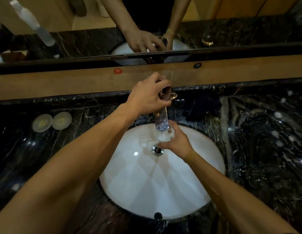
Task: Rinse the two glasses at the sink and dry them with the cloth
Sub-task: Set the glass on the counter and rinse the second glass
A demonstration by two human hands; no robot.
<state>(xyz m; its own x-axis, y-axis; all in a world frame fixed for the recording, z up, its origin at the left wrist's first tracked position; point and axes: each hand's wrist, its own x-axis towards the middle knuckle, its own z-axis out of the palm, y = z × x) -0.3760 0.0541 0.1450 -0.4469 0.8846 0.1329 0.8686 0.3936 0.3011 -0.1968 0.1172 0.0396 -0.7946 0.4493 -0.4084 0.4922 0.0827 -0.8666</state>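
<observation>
My right hand (pixel 178 145) holds a clear glass (pixel 165 135) over the white sink basin (pixel 146 183), right under the running water stream (pixel 161 119). The water falls into the glass and foams there. My left hand (pixel 146 97) is closed on the gold faucet handle (pixel 170 97) at the back of the basin. A dark cloth (pixel 204 107) lies crumpled on the black marble counter just right of the faucet. A second glass (pixel 208 38) shows only as a reflection in the mirror, at the upper right.
Two round pale coasters (pixel 51 122) lie on the counter (pixel 265 141) to the left of the basin. The drain (pixel 157 150) sits in the basin's middle. A wooden ledge (pixel 62 83) and the mirror run along the back.
</observation>
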